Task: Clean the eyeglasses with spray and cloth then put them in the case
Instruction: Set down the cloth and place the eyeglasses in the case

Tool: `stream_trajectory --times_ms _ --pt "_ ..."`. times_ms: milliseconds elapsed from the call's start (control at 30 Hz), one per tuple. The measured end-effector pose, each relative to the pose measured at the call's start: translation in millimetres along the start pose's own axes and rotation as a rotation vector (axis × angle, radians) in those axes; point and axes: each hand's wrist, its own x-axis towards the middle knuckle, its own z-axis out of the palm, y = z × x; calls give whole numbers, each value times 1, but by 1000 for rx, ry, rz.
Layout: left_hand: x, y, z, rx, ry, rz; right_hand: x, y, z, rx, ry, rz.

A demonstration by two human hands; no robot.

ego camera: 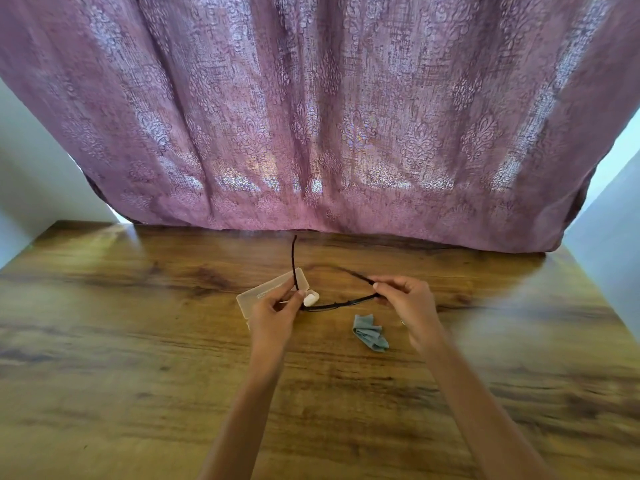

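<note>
Thin dark-framed eyeglasses [332, 304] hang above the wooden table [138, 358] between both hands, their temple arms unfolded and pointing away from me. My left hand [273, 315] pinches the frame at its left hinge. My right hand [405, 299] pinches the right hinge and temple. A translucent case [263, 294] lies on the table behind my left hand, partly hidden by it. A small white object [310, 298], perhaps the spray bottle, lies beside the case, just under the frame. The crumpled blue-grey cloth [370, 334] lies on the table below my right hand.
A mauve patterned curtain [329, 116] hangs along the table's far edge. Pale walls stand at the left [31, 168] and right [613, 209]. Wood surface stretches on both sides of the hands and toward me.
</note>
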Motion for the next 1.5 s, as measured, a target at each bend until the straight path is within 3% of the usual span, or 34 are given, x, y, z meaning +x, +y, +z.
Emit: stream_trajectory --times_ms 267,867,1100,1200,1300,1367,1433,1500 --pt "8 0 -9 -1 -41 -27 -2 2 1 -102 -112 -27" --pt "10 -10 -28 194 -251 -99 -2 5 2 21 -259 -22" --pt "13 -14 -31 275 -321 -132 -1 3 0 -178 -288 -133" --pt "14 -13 -35 308 -356 -172 1 4 -1 -238 -375 -208" --pt "15 -12 -39 342 -411 -187 6 8 0 -282 -474 -197" --pt "18 -15 -42 345 -428 -189 8 11 2 -285 -449 -183" --pt "24 -22 -47 323 -353 -185 8 15 4 -263 -385 -157" --pt "34 -32 -51 416 -106 -132 9 20 6 -237 -325 -130"
